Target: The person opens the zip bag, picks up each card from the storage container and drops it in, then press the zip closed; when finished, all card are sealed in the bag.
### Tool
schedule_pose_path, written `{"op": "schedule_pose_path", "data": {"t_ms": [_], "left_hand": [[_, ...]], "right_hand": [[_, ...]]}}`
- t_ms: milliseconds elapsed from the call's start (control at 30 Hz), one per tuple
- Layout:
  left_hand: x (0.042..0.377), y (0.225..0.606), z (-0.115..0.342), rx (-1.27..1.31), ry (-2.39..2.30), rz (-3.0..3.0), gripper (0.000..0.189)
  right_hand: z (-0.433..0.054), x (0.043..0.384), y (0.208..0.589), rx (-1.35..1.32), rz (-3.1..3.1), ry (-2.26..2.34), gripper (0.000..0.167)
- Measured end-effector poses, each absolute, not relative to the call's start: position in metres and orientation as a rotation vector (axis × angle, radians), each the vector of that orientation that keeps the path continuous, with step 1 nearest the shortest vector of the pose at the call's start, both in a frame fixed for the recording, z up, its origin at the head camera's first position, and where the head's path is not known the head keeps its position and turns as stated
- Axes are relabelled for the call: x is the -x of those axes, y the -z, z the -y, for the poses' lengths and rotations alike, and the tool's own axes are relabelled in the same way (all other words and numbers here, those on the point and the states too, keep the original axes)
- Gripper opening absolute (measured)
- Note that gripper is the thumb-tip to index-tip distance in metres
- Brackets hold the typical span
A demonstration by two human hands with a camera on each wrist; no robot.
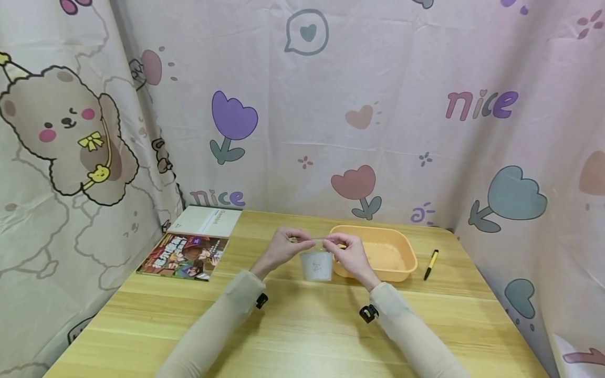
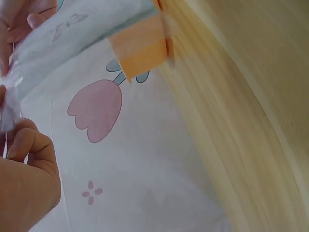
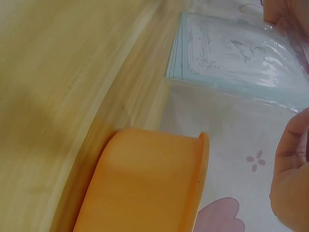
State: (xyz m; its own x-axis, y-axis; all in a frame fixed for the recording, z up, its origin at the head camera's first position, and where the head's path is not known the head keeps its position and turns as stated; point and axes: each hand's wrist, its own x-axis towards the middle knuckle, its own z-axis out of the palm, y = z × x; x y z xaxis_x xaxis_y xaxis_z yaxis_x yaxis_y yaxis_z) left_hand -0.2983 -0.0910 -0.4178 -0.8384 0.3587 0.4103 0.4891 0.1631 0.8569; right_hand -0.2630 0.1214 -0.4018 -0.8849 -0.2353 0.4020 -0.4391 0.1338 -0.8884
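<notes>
A clear plastic bag [image 1: 316, 265] hangs upright between my two hands above the table. Inside it sits a stack of pale sheets or cards [image 3: 227, 48] with light blue edges and a small sketch on the front. My left hand [image 1: 285, 245] pinches the bag's top edge at its left corner. At the other corner, the thumb and fingers of my right hand [image 1: 351, 254] pinch the same edge. The left wrist view shows the left hand [image 2: 31, 169] close to the bag's crumpled top, with the packet [image 2: 91, 29] tilted across the picture.
Just behind the right hand stands a yellow-orange plastic basin [image 1: 402, 257]. A yellow and black pen [image 1: 431, 264] lies to its right. On the left of the wooden table [image 1: 302, 325] are a colourful comic-style book [image 1: 186, 257] and a pale notebook [image 1: 208, 220]. A printed curtain [image 1: 293, 131] hangs behind.
</notes>
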Motion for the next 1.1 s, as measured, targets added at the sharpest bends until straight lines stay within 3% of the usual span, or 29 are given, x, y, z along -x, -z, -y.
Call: {"op": "schedule_pose_path", "data": {"t_ms": [1100], "left_hand": [[0.301, 0.415, 0.093, 0.962, 1.680, 2.402, 0.013]], "right_hand": [[-0.108, 0.260, 0.400, -0.697, 2.363, -1.665, 0.012]]}}
